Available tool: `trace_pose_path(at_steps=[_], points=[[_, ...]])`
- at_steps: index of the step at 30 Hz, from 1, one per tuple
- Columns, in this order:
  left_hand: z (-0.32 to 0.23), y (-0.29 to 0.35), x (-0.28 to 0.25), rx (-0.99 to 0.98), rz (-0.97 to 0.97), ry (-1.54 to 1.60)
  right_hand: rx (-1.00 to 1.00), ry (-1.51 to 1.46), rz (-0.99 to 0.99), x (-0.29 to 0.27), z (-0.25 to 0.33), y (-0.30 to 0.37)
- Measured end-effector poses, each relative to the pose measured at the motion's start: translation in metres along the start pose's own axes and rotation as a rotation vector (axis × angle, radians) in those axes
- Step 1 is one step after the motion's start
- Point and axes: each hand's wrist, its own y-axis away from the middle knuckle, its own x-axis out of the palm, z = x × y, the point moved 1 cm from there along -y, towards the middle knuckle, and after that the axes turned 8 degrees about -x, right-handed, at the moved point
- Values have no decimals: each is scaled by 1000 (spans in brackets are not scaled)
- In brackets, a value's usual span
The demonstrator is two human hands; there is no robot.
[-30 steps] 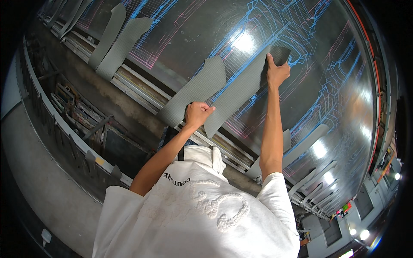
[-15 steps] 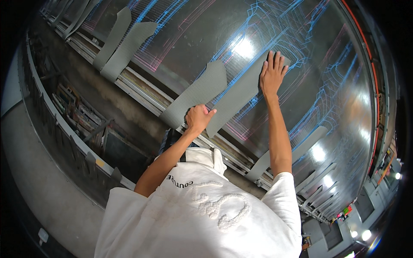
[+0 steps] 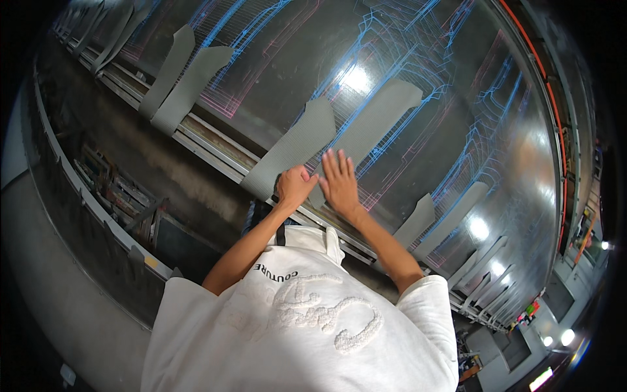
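Two long grey, finely ribbed sheet pieces lie aslant on the dark glossy table (image 3: pixel 274 78), which is marked with blue and pink lines. My left hand (image 3: pixel 294 188) is curled closed at the near end of the left grey piece (image 3: pixel 297 147), its thumb side toward the other one. Whatever its fingers may grip is hidden. Flat on the lower part of the right grey piece (image 3: pixel 382 117) lies my right hand (image 3: pixel 339 186), fingers stretched out. The two hands are close together near the table's front edge.
More grey pieces (image 3: pixel 196 81) lie at the left, others (image 3: pixel 450 219) at the right, overhanging the edge. A metal rail (image 3: pixel 212 153) runs along the table front. Left of me a trough (image 3: pixel 124 189) holds frame-like parts. An orange-red line (image 3: pixel 539 72) follows the far edge.
My right hand has slid from the far end of the right grey piece down toward me, near my left hand. My left hand has barely moved. The view has shifted slightly.
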Motion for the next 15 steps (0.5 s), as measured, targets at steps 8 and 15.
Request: trace_pose_path(at_steps=[8, 15], points=[[31, 21, -56, 74, -22, 111, 41, -24, -167, 11, 31, 14], [65, 19, -125, 27, -150, 271, 288, -282, 106, -80, 97, -43]])
